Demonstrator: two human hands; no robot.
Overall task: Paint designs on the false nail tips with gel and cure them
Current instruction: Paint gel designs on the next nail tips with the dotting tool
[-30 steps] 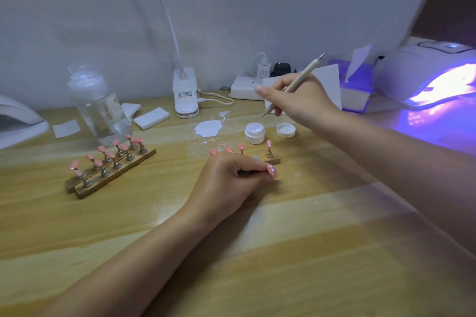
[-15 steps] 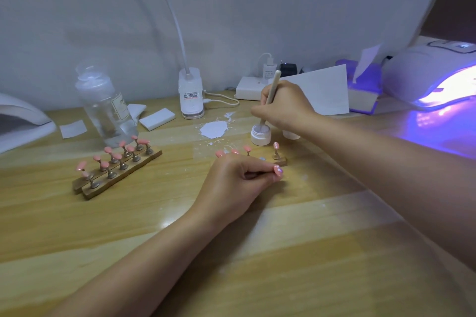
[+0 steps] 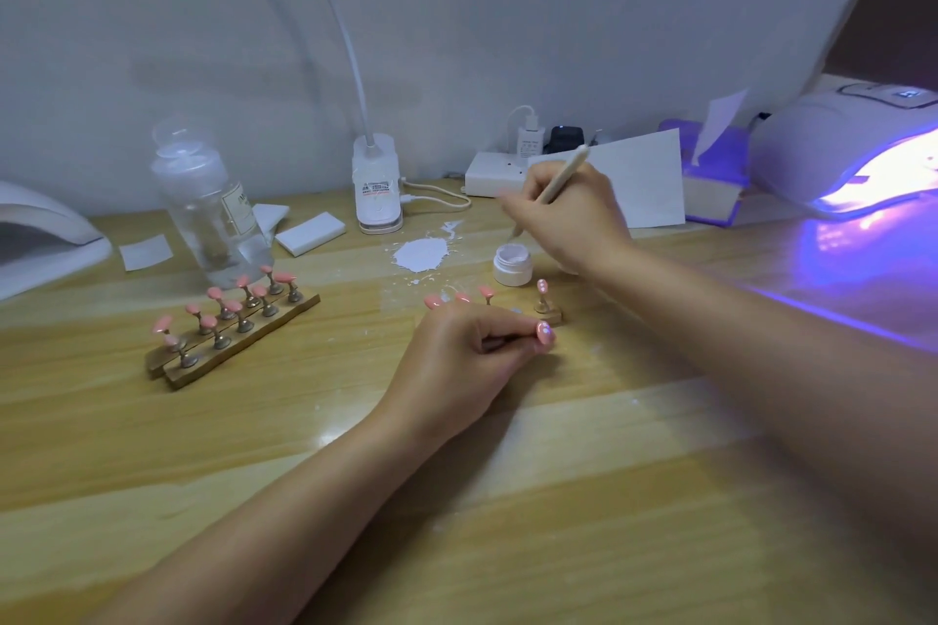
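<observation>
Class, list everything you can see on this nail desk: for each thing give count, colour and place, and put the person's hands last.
Desk: one, light wood.
Two-row nail stand: one, brown with pink tips, left.
Near nail stand: one, pink tips, behind the left hand.
Gel pot: one, white, open, centre.
White spill: one, left of the pot.
Bottle: one, clear, back left.
Curing lamp: one, white, glowing violet, right.
Left hand: rests on the desk, pinching something unclear.
Right hand: holds a pale tool above the pot.
</observation>
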